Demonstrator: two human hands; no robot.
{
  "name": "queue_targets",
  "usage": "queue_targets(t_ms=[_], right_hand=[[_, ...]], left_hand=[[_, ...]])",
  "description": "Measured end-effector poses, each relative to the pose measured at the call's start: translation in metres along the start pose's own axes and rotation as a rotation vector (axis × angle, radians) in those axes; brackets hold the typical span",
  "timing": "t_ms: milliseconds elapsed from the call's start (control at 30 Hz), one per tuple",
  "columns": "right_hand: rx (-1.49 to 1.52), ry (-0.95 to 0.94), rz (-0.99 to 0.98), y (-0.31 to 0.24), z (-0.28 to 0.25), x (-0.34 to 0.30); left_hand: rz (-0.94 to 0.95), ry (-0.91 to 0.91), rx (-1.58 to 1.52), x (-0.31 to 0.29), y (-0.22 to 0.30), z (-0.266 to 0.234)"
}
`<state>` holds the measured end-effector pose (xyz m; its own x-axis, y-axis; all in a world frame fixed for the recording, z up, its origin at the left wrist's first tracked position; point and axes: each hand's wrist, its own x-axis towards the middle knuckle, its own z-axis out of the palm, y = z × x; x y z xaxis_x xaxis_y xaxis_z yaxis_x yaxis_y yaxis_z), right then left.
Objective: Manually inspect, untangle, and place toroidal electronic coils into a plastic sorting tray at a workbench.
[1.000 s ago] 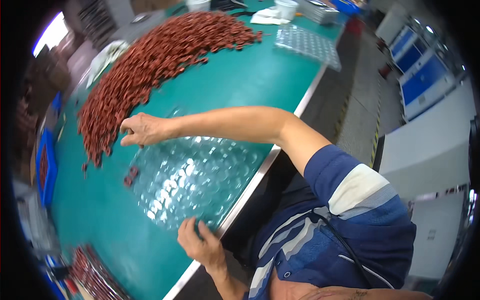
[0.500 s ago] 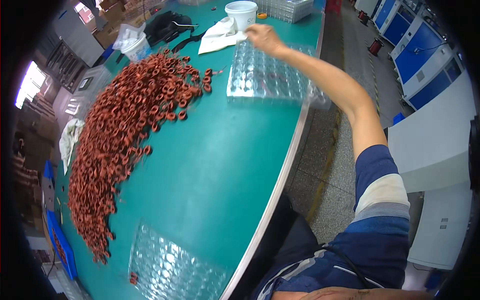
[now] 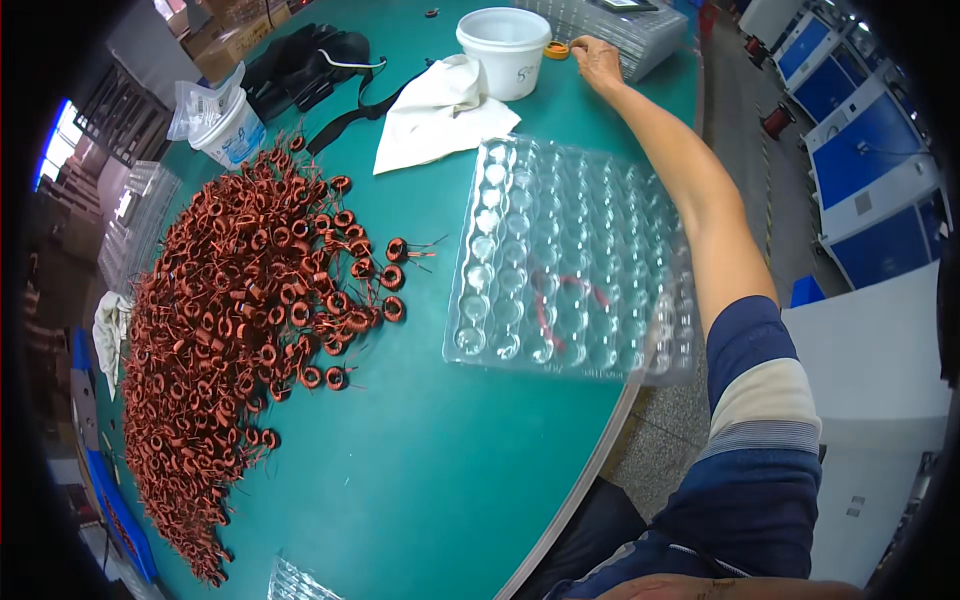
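Seeing no left hand, so not judging its grip; finding copper-red coils [image 3: 200, 340] heaped leftward, likely for easy reach; spotting the clear cupped tray [image 3: 556, 205] lying flat beside the right arm [image 3: 705, 190]; now watching the right hand [image 3: 597, 62] reaching between orange ring [image 3: 557, 55] and stacked trays [image 3: 655, 38], not managing to tell whether gripping; all resting on green tabletop [image 3: 400, 470], facing blue cabinets [image 3: 860, 150] beyond.

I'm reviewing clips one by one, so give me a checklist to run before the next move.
1. Right hand visible: ok, beside the orange ring.
2. Its grip on anything: cannot tell.
3. Left hand visible: not ok, out of view.
4. Middle tray wholly on the table: not ok, a corner overhangs the edge.
5. Coils apart from that tray: ok.
6. Bucket upright: ok.
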<state>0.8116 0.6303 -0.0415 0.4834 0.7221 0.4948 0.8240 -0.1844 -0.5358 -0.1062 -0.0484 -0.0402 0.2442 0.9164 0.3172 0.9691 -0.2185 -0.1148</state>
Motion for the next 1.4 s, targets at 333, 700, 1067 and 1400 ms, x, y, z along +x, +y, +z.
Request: queue_targets(t_ms=[333, 700, 1067, 1400], right_hand=[[-0.279, -0.156, 0.013, 0.027, 0.027, 0.063], [0.392, 0.109, 0.137, 0.042, -0.023, 0.027], [0.586, 0.039, 0.135, -0.058, -0.075, -0.084], [0.96, -0.491, -0.057, -0.253, -0.165, -0.345]], left_hand=[[-0.62, -0.513, 0.09, 0.023, 0.035, -0.025], [-0.625, -0.497, 0.038, 0.018, 0.026, -0.015], [-0.708, -0.253, -0.053, 0.006, 0.032, -0.01], [-0.739, 0.053, -0.05, -0.022, 0.037, 0.01]])
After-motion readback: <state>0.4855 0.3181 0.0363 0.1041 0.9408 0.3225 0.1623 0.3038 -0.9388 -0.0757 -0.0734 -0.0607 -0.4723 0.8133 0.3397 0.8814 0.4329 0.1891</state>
